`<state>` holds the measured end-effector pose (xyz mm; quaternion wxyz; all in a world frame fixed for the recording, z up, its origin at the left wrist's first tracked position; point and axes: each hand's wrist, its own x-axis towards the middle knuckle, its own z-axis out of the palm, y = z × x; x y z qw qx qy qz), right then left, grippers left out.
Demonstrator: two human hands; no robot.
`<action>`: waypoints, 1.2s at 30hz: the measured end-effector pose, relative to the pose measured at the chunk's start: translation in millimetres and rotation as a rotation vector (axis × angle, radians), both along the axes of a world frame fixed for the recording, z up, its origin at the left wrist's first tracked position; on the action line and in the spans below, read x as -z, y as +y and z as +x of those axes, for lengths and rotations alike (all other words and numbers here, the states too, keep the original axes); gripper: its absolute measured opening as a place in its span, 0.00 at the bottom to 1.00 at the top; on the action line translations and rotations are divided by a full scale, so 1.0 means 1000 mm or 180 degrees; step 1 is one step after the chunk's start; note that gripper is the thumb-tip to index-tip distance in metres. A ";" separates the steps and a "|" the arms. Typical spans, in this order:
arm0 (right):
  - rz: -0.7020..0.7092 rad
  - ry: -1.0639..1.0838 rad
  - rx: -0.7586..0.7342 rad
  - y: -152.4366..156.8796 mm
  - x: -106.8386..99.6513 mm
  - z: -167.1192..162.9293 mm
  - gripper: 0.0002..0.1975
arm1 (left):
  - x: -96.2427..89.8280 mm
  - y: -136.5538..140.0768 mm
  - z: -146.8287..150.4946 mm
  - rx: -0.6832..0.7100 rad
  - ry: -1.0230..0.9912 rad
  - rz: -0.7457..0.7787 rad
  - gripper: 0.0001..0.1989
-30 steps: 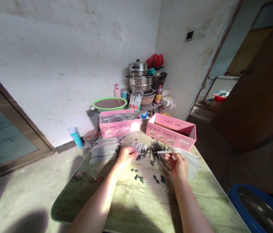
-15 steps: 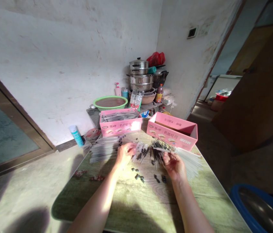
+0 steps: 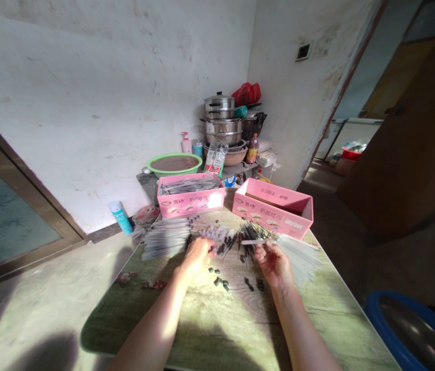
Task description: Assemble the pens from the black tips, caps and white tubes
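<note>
My right hand (image 3: 276, 264) grips a thin whitish translucent tube (image 3: 253, 241) that points to the left, over a heap of thin black rods (image 3: 248, 229). My left hand (image 3: 198, 253) is closed in a pinch beside a small pile of short whitish pieces (image 3: 217, 233); a small, partly hidden piece shows at its fingertips, too small to name. Left of it lies a row of translucent tubes (image 3: 167, 236) with dark ends. More clear tubes (image 3: 300, 257) lie fanned out beyond my right hand. Small black caps (image 3: 221, 283) are scattered on the wooden table (image 3: 240, 330).
Two pink boxes stand at the table's back: the left box (image 3: 190, 204) is filled with tubes, the right box (image 3: 275, 211) shows a brown inside. Behind are a green basin (image 3: 174, 164) and stacked steel pots (image 3: 223, 129). A blue tub (image 3: 379, 314) stands at right.
My left hand has lowered from the whitish pieces, nearer to me, and its fingers have drawn together. The tube in my right hand now lies more level and reaches further left.
</note>
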<state>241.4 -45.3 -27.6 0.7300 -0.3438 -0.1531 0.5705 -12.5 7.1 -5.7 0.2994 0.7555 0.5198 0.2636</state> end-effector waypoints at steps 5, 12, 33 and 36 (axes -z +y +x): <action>0.0042 -0.0100 -0.0100 -0.002 -0.003 -0.004 0.08 | 0.000 0.001 0.007 -0.0229 -0.0419 -0.0076 0.02; 0.0175 -0.0439 -0.0172 -0.004 -0.007 -0.012 0.11 | -0.006 -0.004 0.015 -0.0394 -0.1877 -0.0987 0.17; 0.0127 -0.0640 -0.0045 -0.004 -0.013 -0.019 0.13 | 0.003 -0.001 0.016 0.0001 -0.2665 -0.1608 0.23; 0.0134 -0.0671 -0.0062 -0.004 -0.013 -0.018 0.13 | 0.004 0.000 0.017 -0.0003 -0.2752 -0.1640 0.24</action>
